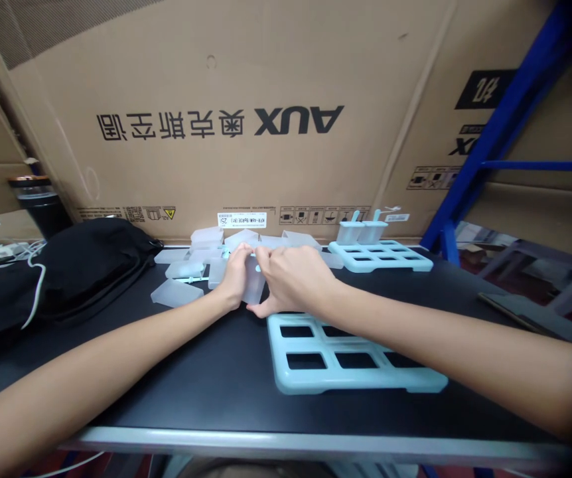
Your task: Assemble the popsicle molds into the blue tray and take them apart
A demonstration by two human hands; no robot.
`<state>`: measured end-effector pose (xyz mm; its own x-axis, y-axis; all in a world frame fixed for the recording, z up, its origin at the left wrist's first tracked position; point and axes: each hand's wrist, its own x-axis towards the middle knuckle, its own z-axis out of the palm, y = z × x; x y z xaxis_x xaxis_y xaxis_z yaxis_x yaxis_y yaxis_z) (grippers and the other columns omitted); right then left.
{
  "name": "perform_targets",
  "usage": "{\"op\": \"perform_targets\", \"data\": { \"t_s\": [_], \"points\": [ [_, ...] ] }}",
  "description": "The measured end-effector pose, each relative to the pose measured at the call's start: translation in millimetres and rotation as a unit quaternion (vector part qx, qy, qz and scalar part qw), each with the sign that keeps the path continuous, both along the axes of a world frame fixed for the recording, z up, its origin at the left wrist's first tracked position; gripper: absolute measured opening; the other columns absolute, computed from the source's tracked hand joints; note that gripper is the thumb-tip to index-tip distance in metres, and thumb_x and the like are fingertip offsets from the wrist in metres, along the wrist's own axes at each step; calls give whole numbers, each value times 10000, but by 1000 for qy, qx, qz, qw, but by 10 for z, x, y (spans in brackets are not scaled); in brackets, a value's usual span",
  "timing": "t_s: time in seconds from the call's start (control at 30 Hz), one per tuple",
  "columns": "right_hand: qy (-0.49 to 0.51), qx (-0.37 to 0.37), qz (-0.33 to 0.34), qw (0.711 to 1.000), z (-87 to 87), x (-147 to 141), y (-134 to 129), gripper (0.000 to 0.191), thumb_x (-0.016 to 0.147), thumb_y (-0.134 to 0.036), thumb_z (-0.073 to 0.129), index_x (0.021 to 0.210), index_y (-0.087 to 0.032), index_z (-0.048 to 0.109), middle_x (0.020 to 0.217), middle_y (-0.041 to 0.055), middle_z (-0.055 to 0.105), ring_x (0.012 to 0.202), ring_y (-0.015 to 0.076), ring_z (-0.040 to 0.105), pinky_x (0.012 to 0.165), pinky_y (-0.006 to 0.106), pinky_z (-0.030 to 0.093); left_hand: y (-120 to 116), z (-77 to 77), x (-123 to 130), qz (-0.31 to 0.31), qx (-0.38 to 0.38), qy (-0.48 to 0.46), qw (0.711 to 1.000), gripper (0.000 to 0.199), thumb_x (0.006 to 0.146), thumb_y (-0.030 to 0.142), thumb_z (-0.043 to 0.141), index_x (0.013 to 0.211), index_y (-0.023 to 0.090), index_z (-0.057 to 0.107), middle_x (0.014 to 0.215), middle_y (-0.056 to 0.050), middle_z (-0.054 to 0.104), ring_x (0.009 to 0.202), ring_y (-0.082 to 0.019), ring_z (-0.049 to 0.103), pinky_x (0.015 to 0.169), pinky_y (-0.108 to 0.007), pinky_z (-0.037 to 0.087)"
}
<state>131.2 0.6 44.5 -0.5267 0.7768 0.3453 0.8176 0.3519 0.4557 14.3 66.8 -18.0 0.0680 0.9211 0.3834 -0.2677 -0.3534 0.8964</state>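
Between my two hands is a translucent popsicle mold cup. My left hand grips its left side, while my right hand closes around its top and right side. Part of the cup is hidden by my fingers. A light blue mold frame with square openings lies below my right hand and forearm. Behind and left of my hands are several loose translucent cups, with a light blue stick piece among them.
At the back right, a second light blue frame carries two cups with stick lids. A black bag, white cables and a dark bottle occupy the left. A large cardboard box stands behind; a blue metal post is at right.
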Motion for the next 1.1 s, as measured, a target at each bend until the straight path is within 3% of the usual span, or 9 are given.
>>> {"op": "perform_targets", "data": {
  "t_s": [0.17,0.3,0.37,0.47,0.57,0.67,0.87,1.1],
  "points": [
    [-61,-17,69,996,236,225,221,759,682,-753,561,1118,-131,570,749,107,679,596,245,615,502,283,269,56,-24,-27,-14,35,5,999,238,923,424,512,909,188,541,835,7,560,766,-145,539,703,-248,443],
    [-192,-41,102,975,540,450,453,285,843,-392,487,869,-154,642,689,101,666,590,218,597,528,290,252,122,-74,-19,-58,78,72,993,349,890,504,587,1045,206,497,830,7,557,704,-134,546,624,-241,446],
    [-225,-64,98,967,702,530,537,240,841,-292,452,776,-166,646,674,94,656,586,203,575,540,298,252,128,-91,-2,-89,118,105,983,350,866,464,639,1040,200,488,885,-16,593,763,-149,589,663,-256,476],
    [-173,-88,82,977,931,585,598,243,840,-291,445,735,-175,631,648,74,627,561,174,514,557,306,265,104,-101,20,-86,166,160,969,292,845,377,682,983,183,512,984,-65,643,883,-183,638,765,-298,514],
    [-31,-119,96,988,1082,566,609,322,903,-328,374,714,-175,585,618,44,576,543,137,442,570,308,284,58,-90,29,-62,203,191,958,239,835,333,695,931,171,548,1032,-99,675,958,-211,662,793,-317,544],
    [59,-190,89,976,1112,512,605,374,919,-462,398,743,-175,561,649,29,560,564,126,432,571,300,299,7,-69,24,-20,252,212,944,243,806,337,725,900,164,581,978,-96,700,889,-205,684,710,-294,575],
    [16,-412,52,910,969,507,579,489,677,-610,692,932,-196,637,807,19,629,675,160,542,597,290,358,-53,-41,5,17,355,247,901,215,800,330,732,884,169,617,884,-62,723,669,-148,676,649,-280,571],
    [-23,-402,99,910,877,564,562,533,698,-661,660,898,-168,691,683,4,601,613,140,504,603,284,343,-74,-36,17,73,351,263,896,233,767,355,752,820,174,614,830,-47,720,589,-129,650,564,-244,526]
  ]
}}
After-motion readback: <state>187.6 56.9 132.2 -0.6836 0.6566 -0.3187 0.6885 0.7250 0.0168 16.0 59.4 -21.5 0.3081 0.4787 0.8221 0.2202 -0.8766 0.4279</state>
